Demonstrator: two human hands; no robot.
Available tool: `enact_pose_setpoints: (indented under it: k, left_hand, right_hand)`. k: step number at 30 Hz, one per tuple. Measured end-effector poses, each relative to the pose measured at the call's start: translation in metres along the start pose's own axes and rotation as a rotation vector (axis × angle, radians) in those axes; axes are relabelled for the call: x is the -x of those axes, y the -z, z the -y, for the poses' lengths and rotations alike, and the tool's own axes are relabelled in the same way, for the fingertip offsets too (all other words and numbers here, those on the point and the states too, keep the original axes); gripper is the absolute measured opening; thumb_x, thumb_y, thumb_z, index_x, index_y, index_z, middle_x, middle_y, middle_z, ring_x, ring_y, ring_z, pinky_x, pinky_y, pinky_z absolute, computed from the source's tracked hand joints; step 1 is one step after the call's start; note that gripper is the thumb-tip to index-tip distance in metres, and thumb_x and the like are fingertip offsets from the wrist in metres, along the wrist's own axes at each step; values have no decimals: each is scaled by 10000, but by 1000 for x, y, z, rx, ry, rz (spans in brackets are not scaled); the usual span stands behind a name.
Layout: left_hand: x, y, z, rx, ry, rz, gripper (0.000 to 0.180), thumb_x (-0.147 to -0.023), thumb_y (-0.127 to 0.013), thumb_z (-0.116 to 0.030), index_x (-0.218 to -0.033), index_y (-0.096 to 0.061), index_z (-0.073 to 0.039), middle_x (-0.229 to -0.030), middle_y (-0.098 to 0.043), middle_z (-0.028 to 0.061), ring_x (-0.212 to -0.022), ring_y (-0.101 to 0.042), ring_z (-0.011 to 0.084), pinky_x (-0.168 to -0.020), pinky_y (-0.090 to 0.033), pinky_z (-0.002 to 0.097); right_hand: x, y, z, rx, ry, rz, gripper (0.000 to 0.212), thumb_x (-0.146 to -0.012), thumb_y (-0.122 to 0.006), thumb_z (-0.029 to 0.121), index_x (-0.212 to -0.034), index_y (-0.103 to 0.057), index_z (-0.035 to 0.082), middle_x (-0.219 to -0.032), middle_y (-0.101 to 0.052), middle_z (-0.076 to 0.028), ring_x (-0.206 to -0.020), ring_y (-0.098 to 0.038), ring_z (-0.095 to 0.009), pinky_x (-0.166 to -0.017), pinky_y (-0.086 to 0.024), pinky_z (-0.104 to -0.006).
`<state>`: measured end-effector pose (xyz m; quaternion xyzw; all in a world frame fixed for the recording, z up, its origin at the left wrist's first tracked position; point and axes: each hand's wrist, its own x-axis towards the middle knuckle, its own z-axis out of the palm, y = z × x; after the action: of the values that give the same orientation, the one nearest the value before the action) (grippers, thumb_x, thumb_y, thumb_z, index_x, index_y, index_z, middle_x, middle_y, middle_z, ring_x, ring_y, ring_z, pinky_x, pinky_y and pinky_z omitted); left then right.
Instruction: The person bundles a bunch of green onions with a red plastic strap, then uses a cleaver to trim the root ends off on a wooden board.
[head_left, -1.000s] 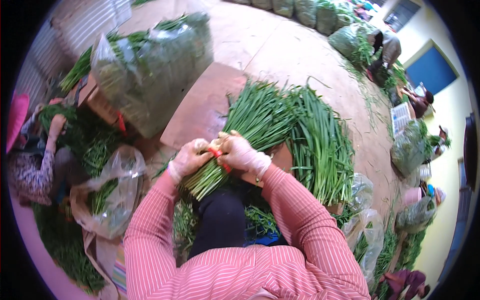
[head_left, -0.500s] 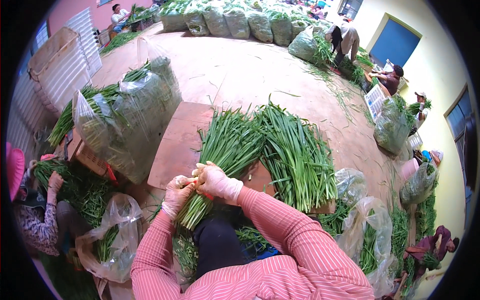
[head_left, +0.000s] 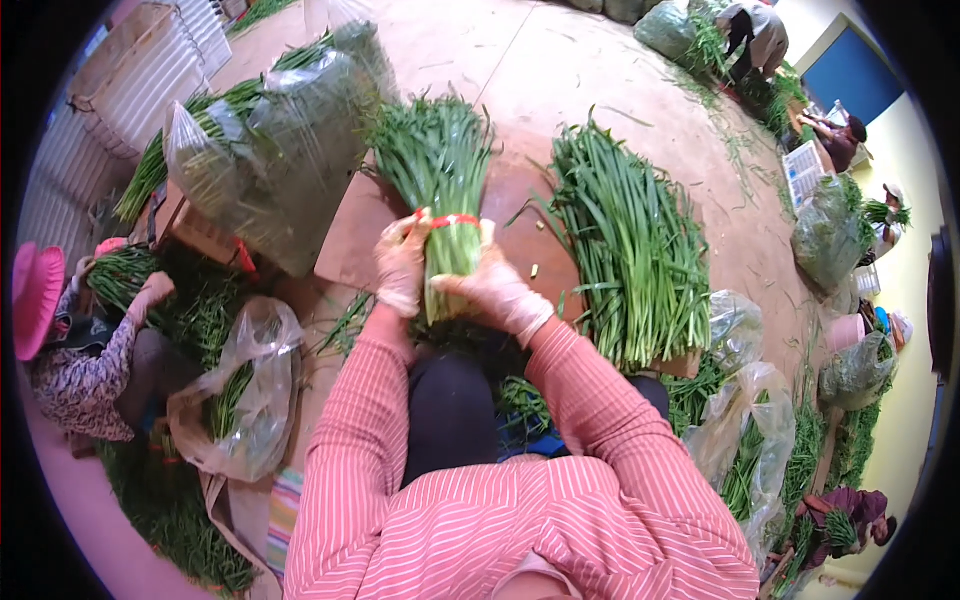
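head view: left hand (head_left: 401, 265), right hand (head_left: 498, 288) clasp red-banded bunch (head_left: 438, 170)

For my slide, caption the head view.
Left hand and right hand hold a red-banded bunch of greens beside a larger pile.

Over there on the counter (head_left: 520, 185), a leafy-stalk pile (head_left: 640, 260) lies right of the tied bundle (head_left: 435, 165); left of both stands a plastic bag (head_left: 285, 185) with stalks (head_left: 215, 115) inside.

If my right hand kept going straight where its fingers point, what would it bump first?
The tied green bunch: your right hand points up and leftward at its stalks and seems to be touching them, though depth is hard to judge.
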<state>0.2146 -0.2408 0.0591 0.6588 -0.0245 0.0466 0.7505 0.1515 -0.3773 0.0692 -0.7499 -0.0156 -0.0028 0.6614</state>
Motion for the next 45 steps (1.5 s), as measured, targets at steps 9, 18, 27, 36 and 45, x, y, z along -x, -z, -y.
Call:
enact_pose_setpoints:
  k: [9, 18, 27, 36, 45]
  left_hand:
    - [24, -15, -85, -636, -1038, 236, 187, -745, -718, -16, -885, -658, -124, -1042, -634, 67, -928, -592, 256, -807, -470, 355]
    - [12, -17, -18, -491, -578, 571, 112, -811, -652, -56, -919, -656, -87, -1108, -661, 105, -1097, -582, 259, -1071, -297, 411]
    - [16, -24, -7, -312, -279, 615, 44, -854, -625, -13, -897, -637, -8, -889, -675, 60, -802, -609, 120, -742, -484, 254]
    - [16, -26, -7, -502, -400, 539, 76, -817, -668, -53, -874, -623, -30, -737, -592, 79, -675, -558, 175, -654, -458, 283]
    - [20, -32, 1, -525, -494, 497, 35, -823, -648, -53, -847, -623, -53, -889, -678, 104, -879, -650, 253, -1064, -339, 434]
  right_hand:
    - [27, 85, 55, -27, -2, 321, 1037, -681, -793, 111, -1489, -143, 84, -1336, -478, -106, -1192, -466, -167, -1028, -347, -284]
    - [15, 102, 52, 679, 42, 170, 820, -782, -651, 549, -1310, -450, -46, -1281, -504, -267, -1229, -477, -321, -1029, -375, -356]
    - [10, 81, 5, 1125, 202, 334, 1113, -627, -761, 549, -1427, -197, 19, -1304, -464, -242, -1120, -526, -378, -931, -437, -410]
    - [29, 61, -6, 1355, 417, 32, 1151, -559, -823, 454, -1442, -190, 74, -1345, -438, -226, -1053, -567, -374, -851, -481, -416]
    - [18, 72, -1, 1215, 178, 323, 949, -607, -801, 282, -1375, -298, 43, -1249, -498, -229, -1008, -567, -365, -853, -477, -413]
